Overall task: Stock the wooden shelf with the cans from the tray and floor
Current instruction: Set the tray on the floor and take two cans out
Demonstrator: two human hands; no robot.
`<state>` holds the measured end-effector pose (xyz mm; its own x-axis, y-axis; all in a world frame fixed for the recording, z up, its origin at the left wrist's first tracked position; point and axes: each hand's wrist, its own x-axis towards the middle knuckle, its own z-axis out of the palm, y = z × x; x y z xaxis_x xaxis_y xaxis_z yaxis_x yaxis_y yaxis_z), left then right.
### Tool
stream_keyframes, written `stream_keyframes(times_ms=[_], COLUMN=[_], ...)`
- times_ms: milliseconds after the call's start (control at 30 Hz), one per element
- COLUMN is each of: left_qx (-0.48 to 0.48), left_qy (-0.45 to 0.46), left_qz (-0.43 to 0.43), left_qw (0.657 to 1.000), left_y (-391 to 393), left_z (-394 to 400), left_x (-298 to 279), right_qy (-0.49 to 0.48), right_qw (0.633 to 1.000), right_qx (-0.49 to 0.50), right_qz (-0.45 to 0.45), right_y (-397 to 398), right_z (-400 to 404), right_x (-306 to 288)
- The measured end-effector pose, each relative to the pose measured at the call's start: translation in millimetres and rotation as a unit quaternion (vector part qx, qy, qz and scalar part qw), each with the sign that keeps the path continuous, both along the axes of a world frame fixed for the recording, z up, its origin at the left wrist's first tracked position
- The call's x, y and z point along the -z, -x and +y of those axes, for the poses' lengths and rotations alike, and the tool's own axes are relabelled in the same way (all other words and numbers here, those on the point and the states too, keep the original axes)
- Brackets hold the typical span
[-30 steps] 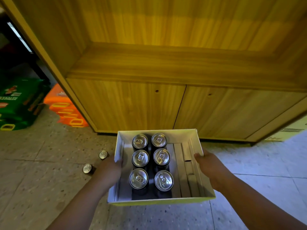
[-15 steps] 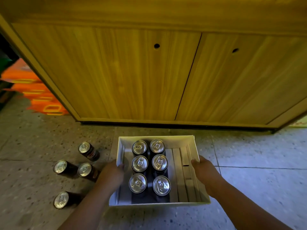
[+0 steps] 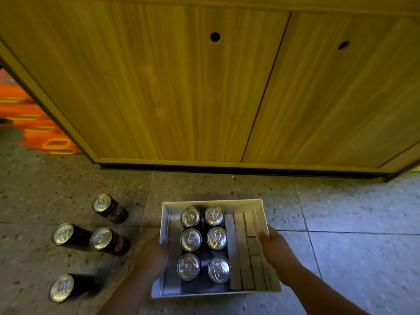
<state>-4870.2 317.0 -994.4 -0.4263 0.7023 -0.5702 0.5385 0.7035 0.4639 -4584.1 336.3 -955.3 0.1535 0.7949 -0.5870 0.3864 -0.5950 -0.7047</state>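
A white cardboard tray point(image 3: 211, 202) sits low over the speckled floor, with several dark cans point(image 3: 203, 239) standing in two columns in its left part. Folded cardboard strips point(image 3: 247, 251) fill its right part. My left hand point(image 3: 153, 258) grips the tray's left wall and my right hand point(image 3: 276, 253) grips its right wall. Several more dark cans point(image 3: 100, 238) stand on the floor to the left of the tray. The wooden shelf unit's two shut lower doors point(image 3: 181, 87) fill the view ahead; its open shelves are out of view.
Orange packs point(image 3: 34, 123) lie on the floor at the far left beside the cabinet's side post. The tiled floor point(image 3: 352, 223) stretches to the right of the tray.
The view has tipped down and moved closer to the floor. The tray has come down in front of the cabinet doors, and more floor cans have come into view at the left.
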Motion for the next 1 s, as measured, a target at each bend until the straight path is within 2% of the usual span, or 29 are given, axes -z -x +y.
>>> stream_keyframes(times_ms=[167,400,533,667,767,833,900,933,1000], left_qx=[0.033,0.051,0.042,0.007,0.002,-0.006,0.013,0.025,0.033], left_qy=[-0.010,-0.014,0.001,-0.016,-0.087,-0.200,-0.322,-0.352,-0.342], left_qz=[0.032,-0.014,0.013,-0.007,0.036,0.045,0.044,0.038,0.015], left_qw=[0.999,0.999,0.999,1.000,0.996,0.979,0.946,0.935,0.939], left_y=[0.6,2.8,3.6,3.0,-2.1,-9.0,-15.3,-18.1,-24.1], left_z=[6.0,8.6,14.5,12.6,9.3,7.6,9.5,10.7,13.3], left_x=[12.0,16.4,26.1,26.9,16.9,4.6,-6.9,-10.8,-11.6], right_qy=[0.000,-0.009,-0.003,-0.016,-0.070,-0.123,-0.196,-0.224,-0.245], right_qw=[1.000,1.000,1.000,0.999,0.989,0.981,0.968,0.962,0.958], right_qx=[0.010,0.023,0.021,0.024,0.032,0.064,0.044,0.021,-0.013], right_qz=[-0.002,-0.002,-0.011,-0.045,-0.125,-0.139,-0.151,-0.156,-0.145], right_y=[-0.3,0.5,-0.1,2.3,11.6,20.3,29.7,34.4,43.6], right_z=[6.6,2.9,6.0,7.8,13.7,14.2,13.1,12.5,11.4], right_x=[15.9,32.0,41.1,45.8,42.1,34.5,26.2,23.4,23.4])
